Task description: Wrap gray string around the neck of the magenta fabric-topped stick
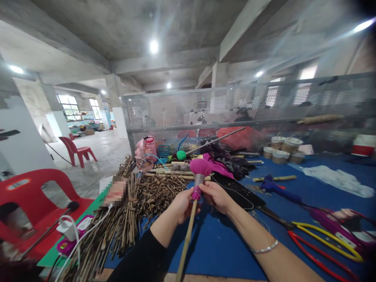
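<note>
A bamboo stick (188, 242) slants up from the table's front edge. Its top carries a rounded bundle wrapped in magenta cloth (200, 167), bound at the neck with a greyish wrapping (199, 180). My left hand (184, 204) is closed around the lower end of the cloth, where it meets the stick. From the other side, my right hand (216, 196) pinches the neck between thumb and fingers. Just behind the bundle lie a loose magenta cloth (217, 166) and dark crumpled cloth (237, 161).
Dried plant stalks (125, 219) cover the table's left side. Large shears (293, 225) with red and yellow handles lie right, near a navy-wrapped piece (280, 190) and another person's hand (346, 214). A perforated metal screen (170, 109) stands behind; a red chair (44, 199) is left.
</note>
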A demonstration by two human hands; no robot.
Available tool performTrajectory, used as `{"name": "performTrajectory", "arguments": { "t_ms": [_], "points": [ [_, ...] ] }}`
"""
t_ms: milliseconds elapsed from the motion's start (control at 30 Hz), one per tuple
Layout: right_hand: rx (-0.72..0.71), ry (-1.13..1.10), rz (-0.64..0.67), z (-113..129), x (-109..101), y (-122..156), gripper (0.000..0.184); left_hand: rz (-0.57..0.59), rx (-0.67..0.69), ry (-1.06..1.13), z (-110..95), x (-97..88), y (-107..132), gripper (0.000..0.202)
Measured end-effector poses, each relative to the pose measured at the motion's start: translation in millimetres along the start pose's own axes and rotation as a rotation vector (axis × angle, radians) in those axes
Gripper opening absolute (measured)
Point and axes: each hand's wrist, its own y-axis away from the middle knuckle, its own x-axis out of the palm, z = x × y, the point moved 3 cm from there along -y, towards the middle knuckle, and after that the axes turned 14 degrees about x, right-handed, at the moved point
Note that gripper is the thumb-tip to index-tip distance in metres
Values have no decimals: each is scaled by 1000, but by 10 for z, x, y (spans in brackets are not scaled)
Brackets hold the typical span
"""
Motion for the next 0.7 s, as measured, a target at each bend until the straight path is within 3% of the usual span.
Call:
{"name": "performTrajectory", "arguments": {
  "t_ms": [133, 300, 467, 700],
  "points": [
    [-6, -33, 4, 29, 41, -11, 40, -4, 64, -168, -116, 117, -33, 35],
    [-2, -29, -20, -4, 38, -18, 37, -201, 286, -261, -45, 189, 53, 37],
    [-48, 2, 3, -25, 45, -19, 37, -153, 351, -155, 20, 108, 70, 32],
    [-34, 69, -113, 40, -24, 48, 33, -146, 384, -90, -102, -7, 55, 33]
  ]
}}
